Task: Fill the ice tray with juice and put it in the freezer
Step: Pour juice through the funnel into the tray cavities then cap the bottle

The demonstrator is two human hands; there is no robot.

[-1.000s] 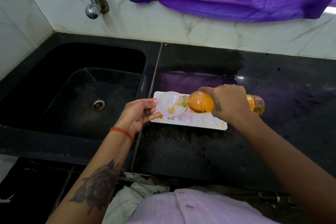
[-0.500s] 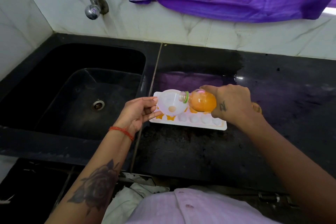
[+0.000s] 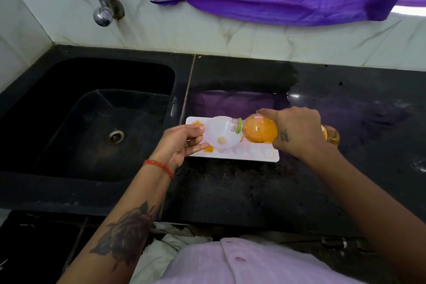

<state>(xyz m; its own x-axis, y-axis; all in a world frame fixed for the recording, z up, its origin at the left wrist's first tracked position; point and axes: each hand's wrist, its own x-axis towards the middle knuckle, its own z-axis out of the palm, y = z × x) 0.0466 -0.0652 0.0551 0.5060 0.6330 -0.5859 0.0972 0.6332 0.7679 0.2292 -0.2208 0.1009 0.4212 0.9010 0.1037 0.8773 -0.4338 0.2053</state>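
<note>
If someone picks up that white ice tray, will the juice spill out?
Probably, if it is tilted. The ice tray looks shallow, and a few cups at its left end already hold orange juice with no lid over them. It looks like thin plastic, so it may bend when lifted by one end; carrying it level with both hands seems safer.

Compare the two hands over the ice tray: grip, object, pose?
The left hand pinches the white funnel's rim with its fingertips; the right hand wraps the juice bottle from above. The left hand shows its palm side; the right hand shows its tattooed back. The left hand's funnel stands upright; the right hand's bottle lies nearly level. Both are over the ice tray.
</note>
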